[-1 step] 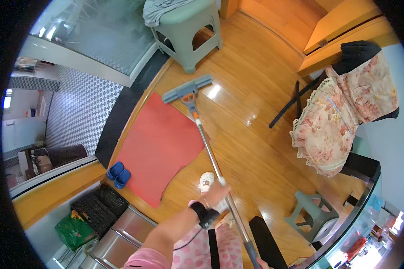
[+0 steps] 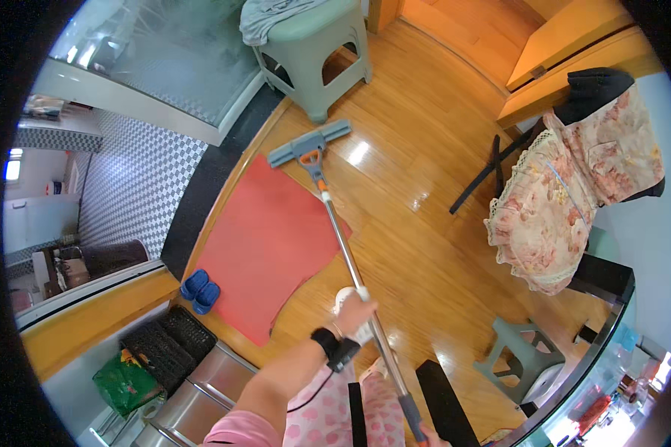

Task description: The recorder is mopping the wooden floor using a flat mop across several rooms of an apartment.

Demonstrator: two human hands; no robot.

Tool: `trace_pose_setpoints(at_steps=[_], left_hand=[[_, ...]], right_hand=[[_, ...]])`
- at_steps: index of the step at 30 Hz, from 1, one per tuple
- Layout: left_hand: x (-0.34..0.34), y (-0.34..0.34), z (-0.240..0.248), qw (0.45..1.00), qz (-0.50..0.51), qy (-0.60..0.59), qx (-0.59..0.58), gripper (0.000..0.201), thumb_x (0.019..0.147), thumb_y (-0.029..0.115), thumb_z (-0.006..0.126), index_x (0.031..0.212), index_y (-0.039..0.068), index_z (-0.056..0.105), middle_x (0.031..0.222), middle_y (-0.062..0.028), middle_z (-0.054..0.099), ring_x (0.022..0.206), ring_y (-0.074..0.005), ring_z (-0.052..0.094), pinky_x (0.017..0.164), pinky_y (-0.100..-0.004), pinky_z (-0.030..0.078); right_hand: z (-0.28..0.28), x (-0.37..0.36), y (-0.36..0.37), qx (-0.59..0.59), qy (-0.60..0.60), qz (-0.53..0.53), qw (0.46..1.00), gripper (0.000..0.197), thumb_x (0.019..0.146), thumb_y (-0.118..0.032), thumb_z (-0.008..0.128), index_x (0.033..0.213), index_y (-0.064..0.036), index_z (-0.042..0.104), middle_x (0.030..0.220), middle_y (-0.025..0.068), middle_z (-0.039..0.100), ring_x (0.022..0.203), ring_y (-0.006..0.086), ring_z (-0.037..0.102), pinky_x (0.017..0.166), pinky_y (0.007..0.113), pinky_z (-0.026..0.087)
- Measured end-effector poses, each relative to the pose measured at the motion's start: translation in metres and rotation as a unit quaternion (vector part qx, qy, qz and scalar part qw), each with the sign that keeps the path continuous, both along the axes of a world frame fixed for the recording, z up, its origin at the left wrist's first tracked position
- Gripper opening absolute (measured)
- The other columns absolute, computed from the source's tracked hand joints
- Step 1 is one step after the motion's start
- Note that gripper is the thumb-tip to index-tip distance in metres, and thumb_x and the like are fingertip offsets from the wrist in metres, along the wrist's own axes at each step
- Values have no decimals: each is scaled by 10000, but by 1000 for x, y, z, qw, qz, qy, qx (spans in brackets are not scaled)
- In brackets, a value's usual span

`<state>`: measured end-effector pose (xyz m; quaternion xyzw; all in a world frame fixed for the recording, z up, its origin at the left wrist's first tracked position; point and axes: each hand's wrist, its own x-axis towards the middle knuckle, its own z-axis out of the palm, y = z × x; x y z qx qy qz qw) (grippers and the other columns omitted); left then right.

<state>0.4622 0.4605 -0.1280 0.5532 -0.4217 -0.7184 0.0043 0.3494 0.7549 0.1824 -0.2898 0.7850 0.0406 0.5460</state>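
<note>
Showing grey and orange on the flat mop head [image 2: 309,143], plain red on the rectangular floor mat [image 2: 265,242], blue on the small slippers [image 2: 200,290], pink florals on the draped cloth [image 2: 574,190].

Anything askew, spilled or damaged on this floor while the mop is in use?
One thing: the red mat lies crooked, its near edge cut unevenly with a notch by the mop pole. The left hand grips the pole. No spill shows on the wooden floor; bright patches look like glare.

Glossy wooden floor [image 2: 425,186]; red mat [image 2: 268,238] centre-left, green stool [image 2: 317,52] beyond mat, blue slippers [image 2: 200,290] beside mat's near corner.
</note>
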Motion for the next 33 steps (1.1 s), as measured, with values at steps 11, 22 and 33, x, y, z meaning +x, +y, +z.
trace_pose_setpoints(at_steps=[11,22,33], left_hand=[[62,86,-9,979,-132,-133,-74,220,759,180,615,797,-34,582,663,-97,588,620,-172,581,536,-339,458],[57,14,9,993,-15,-22,-113,249,708,176,639,736,-53,546,617,-126,580,555,-217,588,517,-376,467],[88,29,25,976,-93,-74,-183,378,743,217,629,858,-131,537,774,-274,613,760,-371,643,652,-411,494]], right_hand=[[28,74,52,-57,-11,-83,995,493,847,-198,594,1318,-172,450,600,127,440,540,272,440,539,412,413],[-37,112,21,-101,-33,-89,990,503,841,-219,575,1324,-187,439,780,197,595,664,379,569,613,480,460],[-28,160,18,-112,4,-105,988,521,830,-237,579,1328,-186,433,712,147,625,633,367,599,586,477,478]])
